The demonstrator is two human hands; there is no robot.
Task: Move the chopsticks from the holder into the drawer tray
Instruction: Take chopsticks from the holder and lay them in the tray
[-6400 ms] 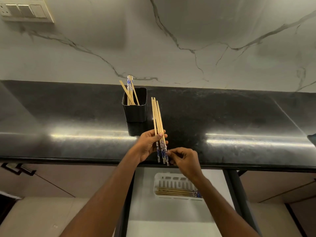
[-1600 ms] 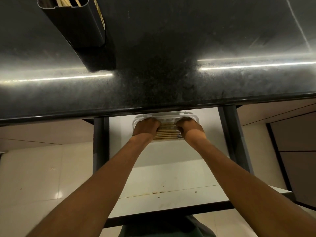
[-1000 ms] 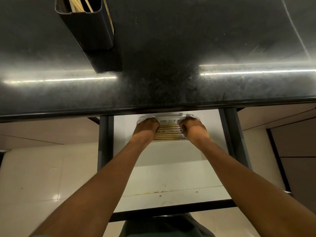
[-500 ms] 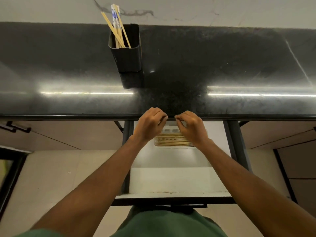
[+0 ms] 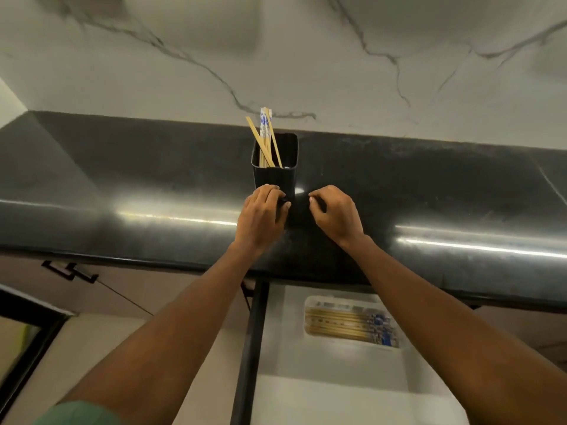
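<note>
A square black plastic holder stands upright on the glossy black stone tabletop, close to the pale marble-veined wall. A few light wooden chopsticks lean inside it, toward its left side, their tops rising above the rim; one or two show blue-and-white patterned ends. The left hand rests at the holder's lower front, fingers curled against its base and touching it, though whether they truly grip it cannot be told. The right hand sits just beside the holder on the right, apart from it, fingers loosely curled with nothing in them. Both bare forearms reach up from the bottom of the view, and a strip of green sleeve shows at the lower left. Below the tabletop's front edge, an open white drawer holds a white plastic tray set near its back. A row of wooden chopsticks lies flat in the tray, side by side, with their blue patterned ends pointing right.
</note>
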